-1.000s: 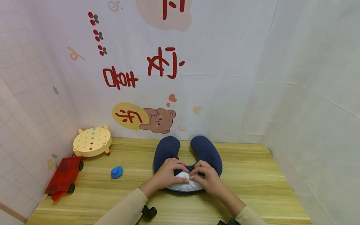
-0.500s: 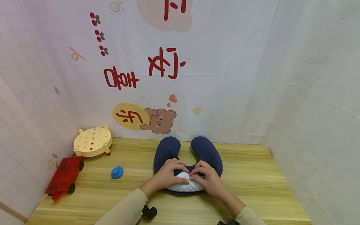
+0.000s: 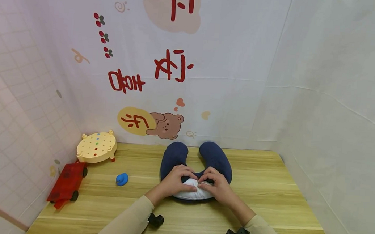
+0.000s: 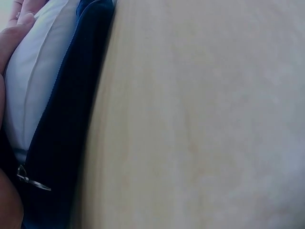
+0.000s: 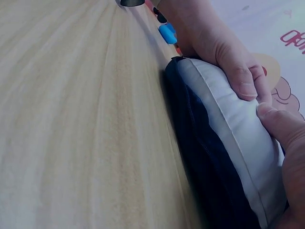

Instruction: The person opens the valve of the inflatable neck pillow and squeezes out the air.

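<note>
A navy U-shaped neck pillow point(image 3: 215, 157) lies on the table with its two arms pointing to the back wall. Along its near curve the cover is unzipped, and a white inner cushion point(image 3: 186, 194) shows in the gap. My left hand point(image 3: 174, 181) grips the left part of this opening, thumb on the white fabric. From the right, my right hand point(image 3: 218, 186) holds it with curled fingers, its thumb close to the left one. A metal zipper pull point(image 4: 35, 182) hangs at one end of the opening in the left wrist view. Some fingertips are hidden in the folds.
To the left lies a small blue duck-shaped toy point(image 3: 122, 179). Farther left are a red toy car point(image 3: 66, 183) and a round cream pegged board point(image 3: 96, 147). White printed cloth point(image 3: 227, 61) walls in the wooden table point(image 3: 260, 194) at the back and sides.
The head view has shifted very slightly. Both hands and the neck pillow keep practically the same position.
</note>
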A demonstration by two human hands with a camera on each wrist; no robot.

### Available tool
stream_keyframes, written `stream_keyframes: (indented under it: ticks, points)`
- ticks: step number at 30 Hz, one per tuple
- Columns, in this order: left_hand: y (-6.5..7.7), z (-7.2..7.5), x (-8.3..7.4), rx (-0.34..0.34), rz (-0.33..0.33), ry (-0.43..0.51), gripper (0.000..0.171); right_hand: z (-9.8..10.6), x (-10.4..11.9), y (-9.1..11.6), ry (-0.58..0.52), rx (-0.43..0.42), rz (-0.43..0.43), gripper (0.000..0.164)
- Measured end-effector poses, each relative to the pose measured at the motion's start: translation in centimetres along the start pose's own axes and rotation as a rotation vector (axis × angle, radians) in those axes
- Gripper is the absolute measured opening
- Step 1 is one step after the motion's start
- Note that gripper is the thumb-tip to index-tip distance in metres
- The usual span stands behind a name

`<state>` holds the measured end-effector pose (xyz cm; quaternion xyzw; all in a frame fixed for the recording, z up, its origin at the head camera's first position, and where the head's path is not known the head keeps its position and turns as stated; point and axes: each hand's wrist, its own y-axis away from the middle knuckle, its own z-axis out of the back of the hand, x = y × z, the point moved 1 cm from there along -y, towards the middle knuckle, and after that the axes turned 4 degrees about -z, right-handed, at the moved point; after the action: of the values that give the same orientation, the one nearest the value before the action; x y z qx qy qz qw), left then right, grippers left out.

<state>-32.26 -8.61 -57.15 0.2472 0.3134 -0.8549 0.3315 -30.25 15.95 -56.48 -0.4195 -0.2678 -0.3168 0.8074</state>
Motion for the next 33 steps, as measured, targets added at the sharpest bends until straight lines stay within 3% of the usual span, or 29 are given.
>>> stream_keyframes:
  ticks: [5,13,18,22,33]
  points:
    - [-0.1,0.2,0.2,-0.001,0.014,0.027,0.035,0.4,-1.5,-0.2,-0.018,0.037,-0.051,0.021]
    - [0.2,0.5,0.3,0.013,-0.004,0.060,0.040,1.1,-1.9,-0.3,-0.079,0.119,-0.104,0.018]
    - [0.3,0.5,0.7,-0.003,-0.025,0.129,0.042,1.0,-1.9,-0.2,-0.089,0.097,-0.120,0.015]
    - [0.1,0.6,0.9,-0.008,-0.051,0.130,0.041,0.7,-1.8,-0.1,-0.083,0.060,-0.105,0.017]
    - [0.0,0.7,0.9,0.038,0.022,0.155,0.043,0.2,-2.2,0.1,-0.089,0.054,-0.135,0.015]
